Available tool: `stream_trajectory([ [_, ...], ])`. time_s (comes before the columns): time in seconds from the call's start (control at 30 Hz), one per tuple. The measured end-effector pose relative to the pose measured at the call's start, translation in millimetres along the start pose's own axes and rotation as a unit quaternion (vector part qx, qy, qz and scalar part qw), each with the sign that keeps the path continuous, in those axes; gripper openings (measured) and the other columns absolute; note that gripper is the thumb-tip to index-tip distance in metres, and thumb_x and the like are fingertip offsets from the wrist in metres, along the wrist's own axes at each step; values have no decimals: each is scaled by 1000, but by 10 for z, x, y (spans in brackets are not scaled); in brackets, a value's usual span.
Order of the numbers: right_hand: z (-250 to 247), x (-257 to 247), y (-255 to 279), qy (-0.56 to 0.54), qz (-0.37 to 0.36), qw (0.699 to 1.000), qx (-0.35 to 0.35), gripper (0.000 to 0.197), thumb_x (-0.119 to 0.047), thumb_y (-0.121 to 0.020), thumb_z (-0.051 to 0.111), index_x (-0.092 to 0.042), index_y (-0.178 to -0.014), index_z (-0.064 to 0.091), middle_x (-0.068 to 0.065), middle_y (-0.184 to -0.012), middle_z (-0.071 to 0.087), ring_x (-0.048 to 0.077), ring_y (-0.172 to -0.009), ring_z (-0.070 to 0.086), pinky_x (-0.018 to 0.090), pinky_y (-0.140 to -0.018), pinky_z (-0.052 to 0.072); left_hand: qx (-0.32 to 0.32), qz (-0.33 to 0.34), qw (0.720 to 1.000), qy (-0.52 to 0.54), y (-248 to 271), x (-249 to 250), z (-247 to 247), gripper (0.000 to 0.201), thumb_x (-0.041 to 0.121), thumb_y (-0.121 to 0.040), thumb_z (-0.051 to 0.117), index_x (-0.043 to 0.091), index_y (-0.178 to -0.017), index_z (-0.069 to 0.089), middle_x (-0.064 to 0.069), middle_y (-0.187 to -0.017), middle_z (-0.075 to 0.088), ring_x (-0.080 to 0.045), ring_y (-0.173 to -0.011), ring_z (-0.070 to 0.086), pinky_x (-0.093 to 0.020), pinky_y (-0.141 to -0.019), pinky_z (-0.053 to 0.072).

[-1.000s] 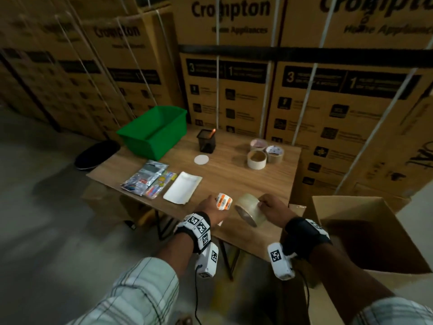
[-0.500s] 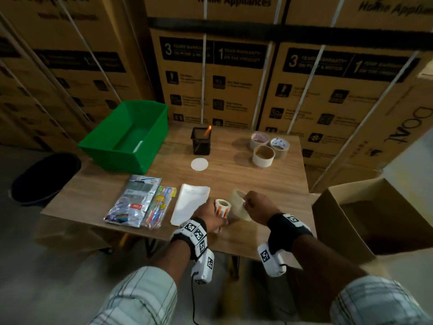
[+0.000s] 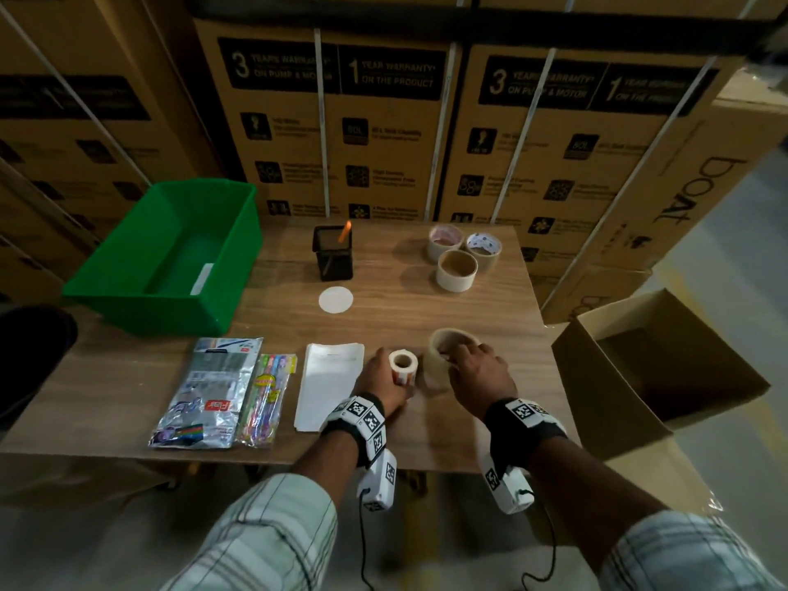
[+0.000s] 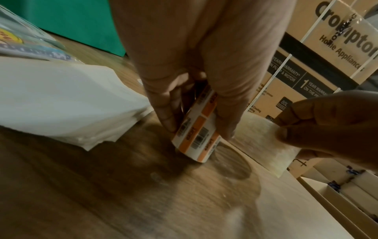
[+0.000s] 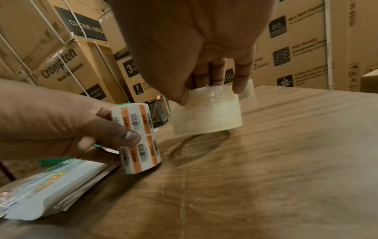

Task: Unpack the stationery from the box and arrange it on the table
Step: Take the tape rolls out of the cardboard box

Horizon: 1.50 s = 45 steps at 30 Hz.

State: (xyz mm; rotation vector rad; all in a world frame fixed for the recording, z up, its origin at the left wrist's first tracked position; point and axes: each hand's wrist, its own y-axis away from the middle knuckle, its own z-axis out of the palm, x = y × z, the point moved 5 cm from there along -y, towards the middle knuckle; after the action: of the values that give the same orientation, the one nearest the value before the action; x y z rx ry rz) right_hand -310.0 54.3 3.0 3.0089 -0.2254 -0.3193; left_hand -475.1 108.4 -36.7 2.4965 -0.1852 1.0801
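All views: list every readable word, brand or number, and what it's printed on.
"Crompton Home Appliances": stacked carton.
"OZONE NEO": black band on carton.
"3 YEARS WARRANTY ON PUMP & MOTOR", "1 YEAR WARRANTY ON THE PRODUCT": carton panel.
"80L": carton icon.
"boAt": side carton.
"Flair": pen packet.
Label roll and other small print: too blurred.

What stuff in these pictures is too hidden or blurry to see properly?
- Open cardboard box, head view: its inside is in deep shadow, so whether anything is left in it cannot be told.
- Clear tape roll, right wrist view: whether its base touches the table is uncertain; it looks tilted, gripped by the right hand.
- Label roll, left wrist view: the left hand covers its top, and the print is blurred.
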Motion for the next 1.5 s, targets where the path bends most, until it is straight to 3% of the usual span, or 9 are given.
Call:
stream_trajectory([
  [0.2,-34,122,18,7,14,1000,10,34,-26,-91,48,-12,-122,49,10,-127,55,33,-120,44,43,-91,42,19,32,999,-7,-76,73,54,55,22,-74,78,18,-121,48,-6,-113,65,-26,-103,63,-33,-87,51],
  [0.37,-41,180,-17,-12,60,998,17,32,-22,-91,48,-12,-121,50,10,-127,55,33,-122,42,44,-93,41,28,5,999,-18,-98,34,28,62,24,-74,77,17,-126,45,-10,-118,63,-29,-108,61,-37,-91,51],
  [0.57,26,155,-56,-20,51,998,3,38,-16,-87,46,-15,-125,51,9,-124,57,32,-122,41,43,-91,47,47,7,993,-108,-9,149,-30,84,28,-82,70,15,-148,19,-17,-138,43,-34,-126,45,-41,-103,41],
  [0.83,128,96,-60,-8,28,1000,-2,31,-11,-89,51,-18,-118,58,10,-116,61,31,-112,53,40,-84,49,27,22,990,-137,99,190,-64,70,24,-90,59,19,-150,23,-16,-140,44,-34,-126,48,-40,-104,41],
  [0.97,62,136,25,-11,1,1000,23,36,-22,-88,58,-20,-124,56,7,-127,57,30,-120,49,41,-98,40,52,26,985,-163,186,274,-79,71,27,-90,61,19,-149,21,-14,-140,43,-33,-128,43,-41,-102,41],
  [1.1,-100,196,219,-15,-18,998,55,38,-26,-89,58,-23,-126,53,3,-131,55,27,-122,47,41,-101,37,99,79,976,-178,327,494,-175,63,22,-91,58,20,-146,28,-8,-145,38,-28,-132,36,-39,-106,37],
  [1.23,-213,357,349,13,-26,999,30,37,-27,-91,54,-24,-128,51,3,-130,56,26,-120,47,40,-98,39,132,150,957,-210,468,739,-202,51,21,-90,55,20,-140,41,-6,-138,50,-27,-125,43,-37,-104,37],
  [1.37,-359,527,424,17,-23,999,23,31,-31,-92,52,-22,-121,57,3,-123,59,26,-115,51,38,-94,44,47,186,961,-197,498,924,-9,27,24,-92,51,23,-118,60,-2,-121,62,-24,-111,57,-36,-94,47],
  [1.5,-522,752,526,20,-9,999,25,26,-32,-93,51,-20,-114,60,4,-115,62,26,-109,55,39,-90,47,-71,182,952,-236,488,1163,327,23,26,-93,52,19,-109,66,-7,-110,68,-27,-103,62,-31,-87,49],
])
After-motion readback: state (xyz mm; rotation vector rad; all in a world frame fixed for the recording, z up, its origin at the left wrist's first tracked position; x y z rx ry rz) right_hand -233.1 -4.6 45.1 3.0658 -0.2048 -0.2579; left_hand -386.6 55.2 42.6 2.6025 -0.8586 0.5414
